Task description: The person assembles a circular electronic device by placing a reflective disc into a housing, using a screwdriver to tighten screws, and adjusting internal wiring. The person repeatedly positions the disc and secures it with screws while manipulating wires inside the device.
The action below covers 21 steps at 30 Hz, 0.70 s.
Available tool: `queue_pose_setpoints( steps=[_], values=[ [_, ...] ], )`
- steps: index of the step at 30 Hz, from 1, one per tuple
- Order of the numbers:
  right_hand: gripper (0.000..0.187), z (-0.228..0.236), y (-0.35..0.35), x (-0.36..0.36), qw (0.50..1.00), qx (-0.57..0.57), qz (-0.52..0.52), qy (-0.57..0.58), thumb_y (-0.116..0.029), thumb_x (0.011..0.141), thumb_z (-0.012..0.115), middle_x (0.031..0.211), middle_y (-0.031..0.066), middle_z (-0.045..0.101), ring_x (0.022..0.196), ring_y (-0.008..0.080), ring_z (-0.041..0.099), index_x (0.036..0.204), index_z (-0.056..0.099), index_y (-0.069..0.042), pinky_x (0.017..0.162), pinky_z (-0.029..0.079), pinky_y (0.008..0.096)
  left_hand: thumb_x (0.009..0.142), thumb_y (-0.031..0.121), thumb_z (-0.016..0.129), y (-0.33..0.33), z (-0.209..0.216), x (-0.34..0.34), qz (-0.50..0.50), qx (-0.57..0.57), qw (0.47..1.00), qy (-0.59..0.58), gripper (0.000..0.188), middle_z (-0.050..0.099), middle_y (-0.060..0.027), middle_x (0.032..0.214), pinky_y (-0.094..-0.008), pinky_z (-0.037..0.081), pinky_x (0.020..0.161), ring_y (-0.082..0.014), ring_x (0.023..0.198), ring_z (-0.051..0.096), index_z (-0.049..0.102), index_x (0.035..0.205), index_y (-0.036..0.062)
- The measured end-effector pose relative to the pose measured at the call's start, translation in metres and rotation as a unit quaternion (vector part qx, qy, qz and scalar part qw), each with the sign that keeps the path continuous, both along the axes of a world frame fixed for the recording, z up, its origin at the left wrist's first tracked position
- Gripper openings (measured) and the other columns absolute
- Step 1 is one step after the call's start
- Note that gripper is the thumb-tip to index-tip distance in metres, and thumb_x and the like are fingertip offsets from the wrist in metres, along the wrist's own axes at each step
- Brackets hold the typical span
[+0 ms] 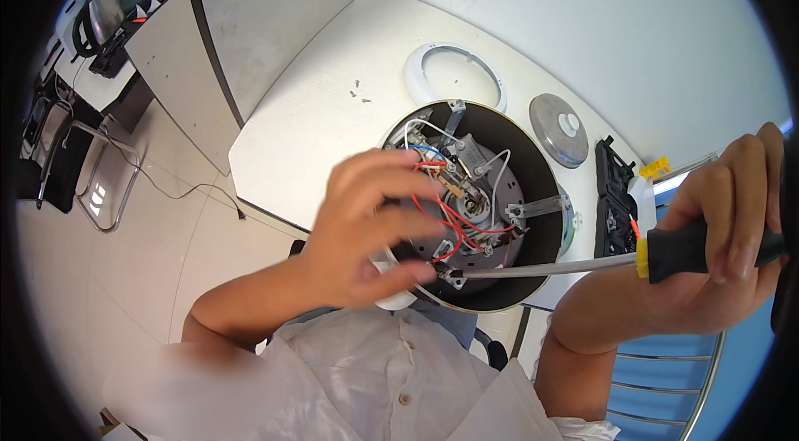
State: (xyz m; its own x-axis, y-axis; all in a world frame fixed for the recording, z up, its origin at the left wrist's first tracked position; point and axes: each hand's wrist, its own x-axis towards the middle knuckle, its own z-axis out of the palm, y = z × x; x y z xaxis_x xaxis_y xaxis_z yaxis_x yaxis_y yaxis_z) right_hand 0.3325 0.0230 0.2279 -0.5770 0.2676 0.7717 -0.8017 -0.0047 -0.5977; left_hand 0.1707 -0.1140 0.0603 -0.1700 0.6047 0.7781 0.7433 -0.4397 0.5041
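Note:
An upturned, opened round appliance body (543,170), which looks like a rice cooker, stands on the white table in front of me. Red, white and blue wires (456,225) run across its exposed inner parts. My right hand (722,229) is wrapped around the black and yellow handle of a long screwdriver (553,267). Its shaft crosses the near part of the opening, and the tip is at a metal bracket (452,277) by the near wall. My left hand (374,225), blurred by motion, hovers over the near left rim with fingers spread, the thumb close to the screwdriver's tip.
Behind the appliance lie a white plastic ring (416,79) and several small screws (358,94). A glass lid (559,131) and an open black tool case (614,191) are to the right. A partition (275,17) rises at the table's left; a kettle (103,18) stands farther left.

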Motion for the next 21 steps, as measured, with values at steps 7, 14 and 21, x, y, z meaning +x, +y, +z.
queue_pose_setpoints(
  steps=[7,14,21],
  values=[
    [0.027,0.002,0.002,-0.003,1.0,0.003,0.017,-0.013,-0.02,0.088,0.055,0.079,0.0048,0.046,0.062,0.0143,0.048,0.106,0.044,-0.004,0.049,0.044,0.0268,0.06,0.029,0.078,-0.001,0.0,0.027,0.003,-0.037,0.999,-0.013,0.028,0.058,-0.0012,0.114,-0.0555,0.023,0.1,-0.0291,0.123,0.041,0.067,0.083,0.0181],
    [0.028,0.009,0.003,-0.009,0.998,0.009,0.047,-0.031,-0.02,0.088,0.056,0.079,0.0046,0.046,0.065,0.0147,0.048,0.108,0.045,-0.004,0.052,0.045,0.0278,0.058,0.028,0.079,-0.001,-0.002,0.029,0.016,-0.025,0.999,-0.018,0.026,0.058,-0.0013,0.114,-0.0562,0.022,0.1,-0.0292,0.123,0.041,0.067,0.079,0.0171],
    [0.029,0.013,0.001,-0.013,0.995,0.018,0.078,-0.055,-0.02,0.088,0.056,0.08,0.0044,0.047,0.068,0.0151,0.049,0.111,0.046,-0.005,0.055,0.046,0.0288,0.06,0.029,0.079,-0.002,0.0,0.031,0.007,-0.03,0.999,-0.03,0.025,0.058,-0.0017,0.115,-0.0537,0.021,0.102,-0.0295,0.124,0.04,0.067,0.079,0.0172]
  ],
)
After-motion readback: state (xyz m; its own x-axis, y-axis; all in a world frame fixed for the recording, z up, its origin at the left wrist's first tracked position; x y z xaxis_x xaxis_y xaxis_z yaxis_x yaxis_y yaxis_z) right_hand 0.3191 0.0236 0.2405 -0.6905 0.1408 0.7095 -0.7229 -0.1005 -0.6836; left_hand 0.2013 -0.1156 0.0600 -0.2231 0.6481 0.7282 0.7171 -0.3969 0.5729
